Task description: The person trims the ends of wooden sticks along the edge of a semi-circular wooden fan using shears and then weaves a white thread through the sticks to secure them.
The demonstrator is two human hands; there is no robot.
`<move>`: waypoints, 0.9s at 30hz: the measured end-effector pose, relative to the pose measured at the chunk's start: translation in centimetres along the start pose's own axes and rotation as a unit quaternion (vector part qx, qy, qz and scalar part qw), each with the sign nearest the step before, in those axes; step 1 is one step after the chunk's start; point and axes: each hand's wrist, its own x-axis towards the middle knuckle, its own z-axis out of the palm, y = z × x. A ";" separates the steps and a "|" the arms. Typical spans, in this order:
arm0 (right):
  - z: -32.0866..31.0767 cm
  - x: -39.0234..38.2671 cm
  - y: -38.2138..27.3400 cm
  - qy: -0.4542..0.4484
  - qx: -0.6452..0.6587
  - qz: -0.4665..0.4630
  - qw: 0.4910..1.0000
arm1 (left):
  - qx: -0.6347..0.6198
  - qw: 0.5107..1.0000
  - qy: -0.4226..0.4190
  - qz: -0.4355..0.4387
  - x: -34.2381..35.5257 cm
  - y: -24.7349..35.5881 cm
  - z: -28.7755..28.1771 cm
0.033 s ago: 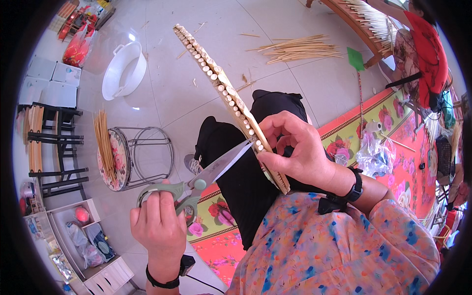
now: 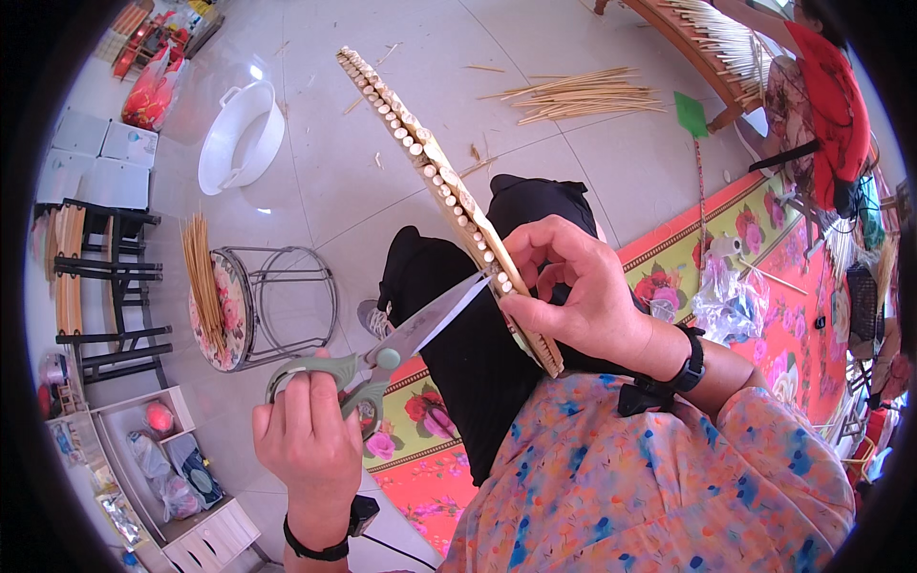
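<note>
My left hand (image 2: pixel 310 449) grips the green handles of a pair of scissors (image 2: pixel 425 325), with fingers through the loops. Their pale blades point up and right, and the tips meet the edge of a long, narrow strip of straw-coloured stalks (image 2: pixel 444 191). A row of round, cut stalk ends runs along this strip, which slants from upper left down to my lap. My right hand (image 2: pixel 587 296) pinches the strip near its lower end, thumb in front and fingers behind, close by the scissor tips. The blade tips are partly lost against the stalks.
A round stool (image 2: pixel 229 306) at left carries a bundle of thin sticks (image 2: pixel 202 286). Beyond it stands a white tub (image 2: pixel 258 143). More sticks (image 2: pixel 583 94) lie on the tiles ahead. A flowered mat (image 2: pixel 659 286) and clear plastic (image 2: pixel 731 306) are at right, near another person's red clothing (image 2: pixel 826 105).
</note>
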 end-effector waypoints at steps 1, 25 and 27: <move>0.0 0.0 0.0 0.000 0.000 0.000 1.000 | 0.000 1.000 0.000 0.000 0.0 0.0 0.0; 0.0 0.0 0.2 0.009 -0.006 -0.009 1.000 | 0.003 1.000 0.000 0.003 0.2 0.3 -0.2; 0.0 0.0 0.2 0.011 -0.001 -0.010 1.000 | 0.007 1.000 -0.006 0.002 0.3 0.5 -0.4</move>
